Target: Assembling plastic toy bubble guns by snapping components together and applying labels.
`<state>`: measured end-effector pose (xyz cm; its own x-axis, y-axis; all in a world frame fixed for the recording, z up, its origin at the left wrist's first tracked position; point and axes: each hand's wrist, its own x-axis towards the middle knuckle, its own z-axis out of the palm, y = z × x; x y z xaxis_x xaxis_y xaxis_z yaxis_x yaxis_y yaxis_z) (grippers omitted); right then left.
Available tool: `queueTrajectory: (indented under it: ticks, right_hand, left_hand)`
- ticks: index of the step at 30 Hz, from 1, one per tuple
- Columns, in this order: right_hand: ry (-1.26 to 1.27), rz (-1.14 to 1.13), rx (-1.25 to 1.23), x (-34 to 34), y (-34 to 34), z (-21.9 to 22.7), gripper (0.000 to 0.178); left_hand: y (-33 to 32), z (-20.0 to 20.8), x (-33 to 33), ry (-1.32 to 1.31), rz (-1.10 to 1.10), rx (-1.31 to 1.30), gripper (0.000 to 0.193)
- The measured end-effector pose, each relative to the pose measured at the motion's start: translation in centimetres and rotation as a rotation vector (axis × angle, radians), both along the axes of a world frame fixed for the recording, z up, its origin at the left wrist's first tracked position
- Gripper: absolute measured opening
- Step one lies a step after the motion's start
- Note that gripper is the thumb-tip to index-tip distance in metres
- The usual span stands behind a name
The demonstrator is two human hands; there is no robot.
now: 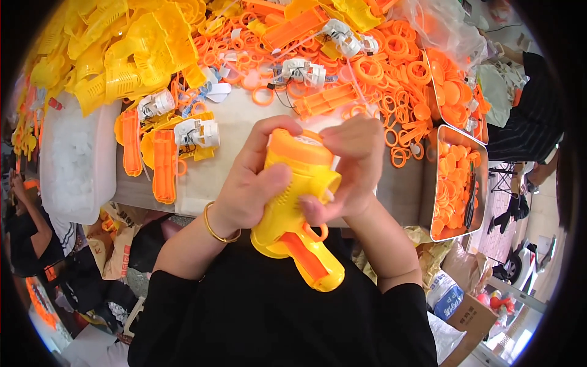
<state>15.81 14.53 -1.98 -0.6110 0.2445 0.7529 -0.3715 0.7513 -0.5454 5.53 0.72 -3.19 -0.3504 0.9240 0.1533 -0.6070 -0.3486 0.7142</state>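
A yellow toy gun (292, 214) is held in front of my chest, its handle slanting down to the right. My left hand (244, 189) is wrapped round its left side, thumb across the body. An orange ring (284, 148) caps its upper end, with a white part showing inside. My right hand (359, 162) is closed about the other side, fingers bent at the ring's edge and thumb against the body. Whether those fingers pinch something small is hidden. Below the right thumb sits an orange trigger (317, 233); an orange strip (306, 257) lies in the handle.
Yellow shells (128, 55) are heaped at the far left, above a white tub (73, 165). White motor units (304, 72) with wires and orange covers (165, 168) lie around the table. Orange rings (400, 110) spread at the right, beside a metal tray (454, 233) of orange discs.
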Motion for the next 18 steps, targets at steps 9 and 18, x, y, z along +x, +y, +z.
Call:
queueTrajectory:
  ticks: [9, 18]
  right_hand:
    - [-0.851, -0.364, -0.094, 5.9, 3.1, -2.9, 0.039]
    - [-0.870, -0.500, -0.121, 3.9, 7.7, -2.6, 0.026]
  left_hand:
    - [-2.6, -0.9, -0.8, 0.365, -0.010, -0.257, 0.084]
    - [-2.1, 1.5, 0.2, 0.286, 0.192, -0.319, 0.071]
